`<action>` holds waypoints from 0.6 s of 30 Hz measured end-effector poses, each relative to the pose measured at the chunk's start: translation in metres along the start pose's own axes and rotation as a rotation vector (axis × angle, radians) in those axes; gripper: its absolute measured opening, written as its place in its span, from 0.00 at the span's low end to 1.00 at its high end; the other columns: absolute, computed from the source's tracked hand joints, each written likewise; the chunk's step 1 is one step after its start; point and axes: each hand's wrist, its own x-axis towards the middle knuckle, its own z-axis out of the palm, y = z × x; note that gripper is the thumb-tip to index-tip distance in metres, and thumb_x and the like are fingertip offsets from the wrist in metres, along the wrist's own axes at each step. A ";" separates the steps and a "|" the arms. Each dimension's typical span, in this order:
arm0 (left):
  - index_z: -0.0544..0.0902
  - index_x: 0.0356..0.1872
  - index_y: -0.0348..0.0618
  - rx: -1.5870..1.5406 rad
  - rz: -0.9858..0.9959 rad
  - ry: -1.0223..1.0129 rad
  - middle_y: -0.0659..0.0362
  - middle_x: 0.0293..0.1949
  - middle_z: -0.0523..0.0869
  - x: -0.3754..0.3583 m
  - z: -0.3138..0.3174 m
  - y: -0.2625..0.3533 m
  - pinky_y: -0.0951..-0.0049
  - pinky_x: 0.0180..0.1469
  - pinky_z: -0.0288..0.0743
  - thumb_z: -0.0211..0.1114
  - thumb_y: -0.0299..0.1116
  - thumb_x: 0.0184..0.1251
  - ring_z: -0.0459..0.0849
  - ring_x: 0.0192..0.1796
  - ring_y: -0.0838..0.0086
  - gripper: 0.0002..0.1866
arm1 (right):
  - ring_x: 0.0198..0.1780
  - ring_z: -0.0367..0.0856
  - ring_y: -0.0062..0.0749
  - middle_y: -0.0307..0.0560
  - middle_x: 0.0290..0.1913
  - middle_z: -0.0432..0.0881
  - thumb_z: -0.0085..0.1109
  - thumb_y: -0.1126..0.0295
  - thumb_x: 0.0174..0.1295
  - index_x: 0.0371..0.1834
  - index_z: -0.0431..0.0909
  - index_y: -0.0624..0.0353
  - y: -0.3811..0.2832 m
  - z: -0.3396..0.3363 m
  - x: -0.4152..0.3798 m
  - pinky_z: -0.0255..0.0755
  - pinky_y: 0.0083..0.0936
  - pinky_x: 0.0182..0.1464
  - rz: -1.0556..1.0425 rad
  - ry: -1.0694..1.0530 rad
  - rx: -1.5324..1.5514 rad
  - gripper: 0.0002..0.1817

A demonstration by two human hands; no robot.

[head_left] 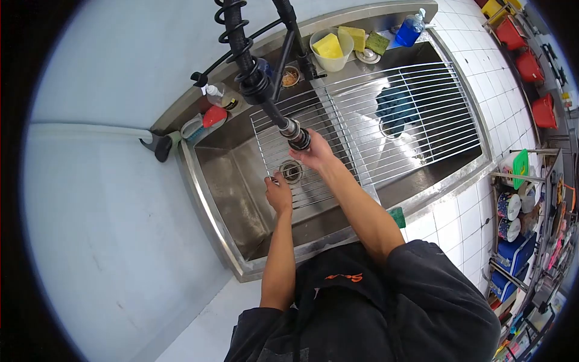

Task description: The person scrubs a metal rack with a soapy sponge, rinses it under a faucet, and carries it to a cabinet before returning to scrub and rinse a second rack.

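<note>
My right hand (315, 152) is wrapped round the black spray nozzle (299, 140) of a pull-down faucet, above the left sink basin. A metal wire rack (319, 184) lies beneath it, tilted across that basin. My left hand (279, 193) has its fingers curled over the rack's near left edge. Under the wires, the round drain (291, 171) shows between my two hands. No spray of water is visible from the nozzle.
A second wire rack (416, 111) spans the right basin, with a dark cloth (395, 110) below it. Along the back ledge stand a tub of sponges (329, 60), a blue soap bottle (411, 29) and a clear pump bottle (222, 96). Loaded shelves (512, 235) are at right.
</note>
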 end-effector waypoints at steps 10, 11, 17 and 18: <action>0.77 0.44 0.40 0.028 -0.031 0.018 0.39 0.36 0.88 -0.002 -0.002 0.005 0.41 0.48 0.76 0.51 0.58 0.76 0.86 0.43 0.36 0.27 | 0.16 0.63 0.24 0.38 0.18 0.69 0.58 0.69 0.68 0.34 0.75 0.52 0.012 -0.033 0.046 0.64 0.26 0.22 0.100 -0.487 0.108 0.04; 0.77 0.44 0.40 0.029 -0.037 0.016 0.39 0.36 0.88 -0.002 -0.003 0.006 0.41 0.48 0.76 0.50 0.58 0.76 0.86 0.43 0.36 0.27 | 0.17 0.64 0.23 0.38 0.19 0.69 0.57 0.70 0.68 0.34 0.75 0.53 0.009 -0.036 0.045 0.64 0.26 0.22 0.134 -0.479 0.069 0.04; 0.77 0.44 0.39 0.036 -0.056 -0.001 0.40 0.36 0.88 -0.002 -0.003 0.003 0.42 0.49 0.76 0.50 0.58 0.76 0.86 0.44 0.37 0.27 | 0.24 0.71 0.23 0.37 0.24 0.74 0.57 0.64 0.66 0.32 0.75 0.51 -0.064 -0.035 0.024 0.63 0.25 0.24 -0.241 -0.174 -0.660 0.06; 0.78 0.45 0.39 0.036 -0.074 -0.011 0.40 0.36 0.88 -0.003 -0.004 0.006 0.42 0.49 0.75 0.50 0.57 0.76 0.85 0.44 0.37 0.27 | 0.35 0.76 0.25 0.36 0.34 0.78 0.57 0.57 0.66 0.44 0.77 0.52 -0.093 -0.031 0.031 0.72 0.28 0.34 -0.301 -0.140 -0.869 0.12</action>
